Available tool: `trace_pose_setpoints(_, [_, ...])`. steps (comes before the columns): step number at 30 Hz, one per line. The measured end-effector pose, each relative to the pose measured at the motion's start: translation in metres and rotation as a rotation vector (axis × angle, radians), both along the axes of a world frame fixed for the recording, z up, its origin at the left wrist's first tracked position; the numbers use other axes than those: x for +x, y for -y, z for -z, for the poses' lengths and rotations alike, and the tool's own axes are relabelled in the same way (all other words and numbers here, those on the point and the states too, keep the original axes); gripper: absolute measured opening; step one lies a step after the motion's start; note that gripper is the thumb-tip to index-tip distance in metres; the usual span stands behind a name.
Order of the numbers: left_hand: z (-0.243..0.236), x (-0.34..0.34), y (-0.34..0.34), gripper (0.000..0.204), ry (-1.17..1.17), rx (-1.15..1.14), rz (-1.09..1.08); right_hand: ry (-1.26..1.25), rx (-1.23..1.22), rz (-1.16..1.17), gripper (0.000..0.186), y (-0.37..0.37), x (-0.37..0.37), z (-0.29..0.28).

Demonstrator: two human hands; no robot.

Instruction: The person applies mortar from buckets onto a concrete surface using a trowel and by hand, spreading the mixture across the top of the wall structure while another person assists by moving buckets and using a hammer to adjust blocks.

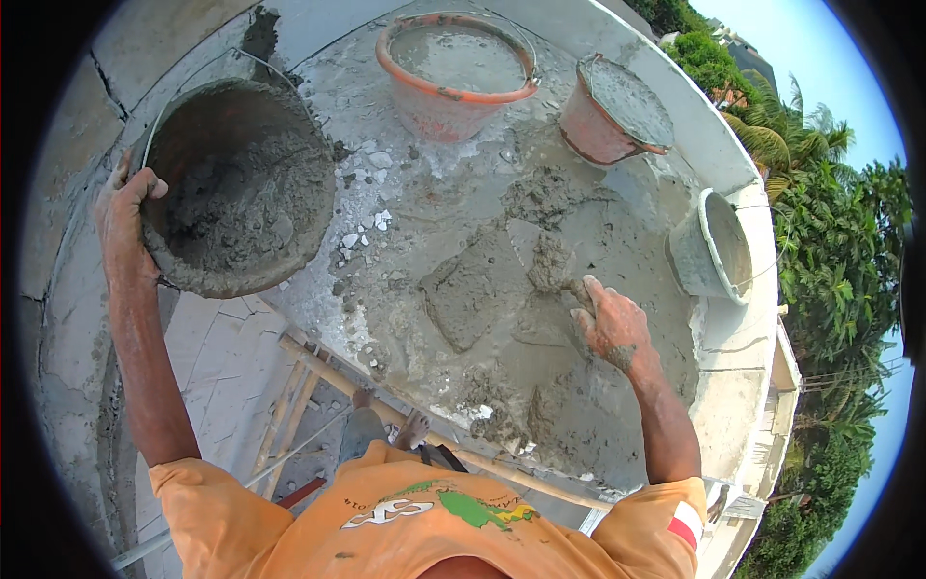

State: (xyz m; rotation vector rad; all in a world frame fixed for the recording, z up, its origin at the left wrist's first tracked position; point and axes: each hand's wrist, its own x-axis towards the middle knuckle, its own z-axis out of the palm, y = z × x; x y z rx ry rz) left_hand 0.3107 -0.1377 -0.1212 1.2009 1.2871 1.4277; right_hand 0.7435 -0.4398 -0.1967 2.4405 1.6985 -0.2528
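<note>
On the left, my left hand (127, 214) grips the rim of a dark, mortar-caked bucket (313, 207), which is tilted so its mouth faces me. Wet grey mortar (241, 207) covers its inside. My right hand (613, 326) is closed round the handle of a trowel (522, 239) low over the slab. Clumps of mortar lie on and around the trowel, hiding much of its blade. Left of the trowel is a rough, cut-looking patch of wet mortar (468, 294) spread on the slab.
Two orange-red buckets of grey slurry, a large one (439, 114) and a smaller one (600, 130), stand at the back. A pale bucket (696, 256) leans by the curved parapet (725, 159). Bamboo poles (381, 410) run below the slab's near edge, with a drop beside them.
</note>
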Motion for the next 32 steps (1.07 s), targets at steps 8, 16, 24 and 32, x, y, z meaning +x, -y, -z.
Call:
trace_pose_setpoints(8, [0.007,-0.018,-0.008,0.081,0.036,-0.057,-0.021,-0.534,0.098,0.543,0.033,-0.046,0.083,-0.017])
trace_pose_setpoints(16, [0.011,-0.014,-0.012,0.08,0.044,-0.054,-0.021,-0.708,0.021,0.486,0.032,-0.115,0.039,0.001])
trace_pose_setpoints(24, [0.007,-0.01,-0.003,0.08,0.097,-0.039,-0.058,-0.549,-0.205,0.186,0.036,-0.092,-0.018,-0.037])
trace_pose_setpoints(32, [0.014,-0.017,-0.01,0.082,0.083,-0.022,-0.068,-0.248,-0.008,0.348,0.044,-0.046,0.033,-0.016])
